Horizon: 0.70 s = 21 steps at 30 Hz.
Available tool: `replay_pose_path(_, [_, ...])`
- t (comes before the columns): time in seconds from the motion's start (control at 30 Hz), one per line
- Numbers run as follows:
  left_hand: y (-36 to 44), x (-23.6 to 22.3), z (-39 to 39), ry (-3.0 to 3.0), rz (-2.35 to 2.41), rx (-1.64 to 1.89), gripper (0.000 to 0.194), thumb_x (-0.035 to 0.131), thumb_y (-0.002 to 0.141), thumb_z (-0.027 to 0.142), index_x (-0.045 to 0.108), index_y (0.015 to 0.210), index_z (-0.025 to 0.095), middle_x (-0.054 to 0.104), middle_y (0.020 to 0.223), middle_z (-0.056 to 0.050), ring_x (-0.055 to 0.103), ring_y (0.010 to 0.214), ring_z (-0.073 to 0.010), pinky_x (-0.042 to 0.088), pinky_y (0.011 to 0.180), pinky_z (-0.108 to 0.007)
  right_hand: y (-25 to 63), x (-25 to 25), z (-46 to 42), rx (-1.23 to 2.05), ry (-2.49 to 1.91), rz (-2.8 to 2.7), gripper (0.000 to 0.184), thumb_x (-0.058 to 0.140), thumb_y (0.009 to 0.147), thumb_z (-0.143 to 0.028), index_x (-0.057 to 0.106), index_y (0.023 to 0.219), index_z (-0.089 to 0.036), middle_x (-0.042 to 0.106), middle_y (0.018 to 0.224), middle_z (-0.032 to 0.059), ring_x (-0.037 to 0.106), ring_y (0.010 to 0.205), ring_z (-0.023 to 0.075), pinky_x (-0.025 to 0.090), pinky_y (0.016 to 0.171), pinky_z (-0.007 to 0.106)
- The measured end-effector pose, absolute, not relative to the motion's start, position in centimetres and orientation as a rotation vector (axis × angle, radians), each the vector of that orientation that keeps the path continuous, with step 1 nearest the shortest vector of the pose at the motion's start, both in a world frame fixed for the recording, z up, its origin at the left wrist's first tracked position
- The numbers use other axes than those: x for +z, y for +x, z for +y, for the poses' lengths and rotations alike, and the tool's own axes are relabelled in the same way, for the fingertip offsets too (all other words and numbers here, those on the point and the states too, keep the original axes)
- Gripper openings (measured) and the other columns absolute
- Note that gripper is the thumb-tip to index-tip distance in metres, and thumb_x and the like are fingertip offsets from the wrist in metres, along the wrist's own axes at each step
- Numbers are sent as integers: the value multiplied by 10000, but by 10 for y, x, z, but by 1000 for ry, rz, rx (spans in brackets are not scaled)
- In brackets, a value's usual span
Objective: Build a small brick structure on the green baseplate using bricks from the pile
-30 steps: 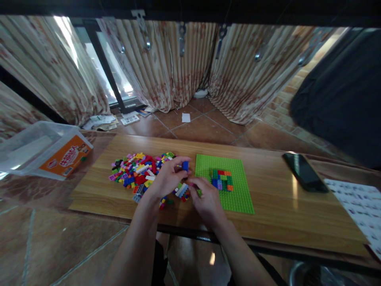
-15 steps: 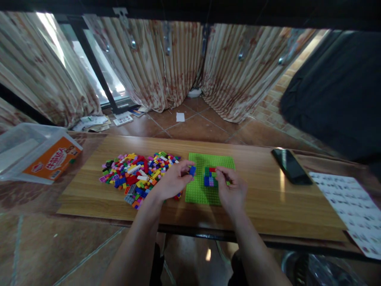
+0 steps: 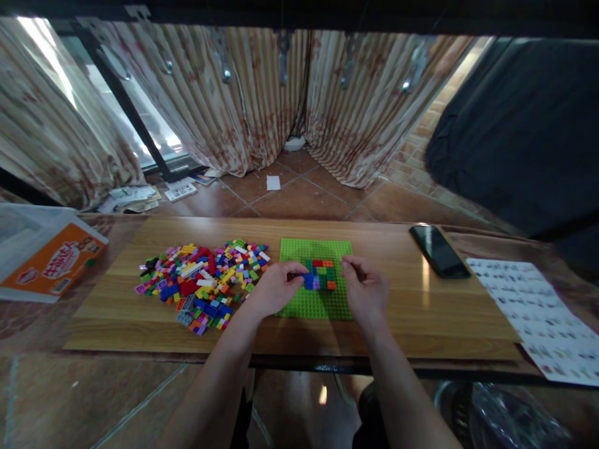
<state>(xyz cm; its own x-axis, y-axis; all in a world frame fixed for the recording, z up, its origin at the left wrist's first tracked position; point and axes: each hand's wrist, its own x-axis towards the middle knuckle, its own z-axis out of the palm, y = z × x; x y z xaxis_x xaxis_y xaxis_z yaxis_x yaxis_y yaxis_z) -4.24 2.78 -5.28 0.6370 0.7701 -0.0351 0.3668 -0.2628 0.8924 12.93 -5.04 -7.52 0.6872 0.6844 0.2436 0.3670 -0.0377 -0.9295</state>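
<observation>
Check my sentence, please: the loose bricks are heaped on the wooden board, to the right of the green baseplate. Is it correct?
Not the side: the head view shows the loose bricks heaped on the wooden board, to the left of the green baseplate.

From where I stand this looks like a room in somebody's home, though I can't tell which room. Long patterned curtains fall in folds to a brown tiled floor, with a dark-framed glass pane showing daylight between them. Loose papers lie on the tiles by the frame, and there's a patch of brick-patterned surface off to the right. A phone and a heap of toy bricks on the wood-grain tabletop add to the homely look
</observation>
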Motion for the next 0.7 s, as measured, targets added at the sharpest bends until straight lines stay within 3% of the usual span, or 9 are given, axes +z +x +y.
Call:
replay_pose_path(0.23, [-37,-56,27,1846,936,521,216,585,813,146,738,965,166,766,928,-46,696,881,-195,534,887,-345,130,-72,-52,340,-1712,-894,265,597,829,-388,734,884,-169,737,829,79,662,736,197,531,727,341])
replay_pose_path(0.7, [-15,-65,16,1719,994,605,39,633,792,141,664,811,154,728,802,-43,665,740,-167,523,703,-286,133,-74,-54,322,-1770,-938,272,581,828,-378,745,893,-171,758,896,96,689,805,225,539,778,374])
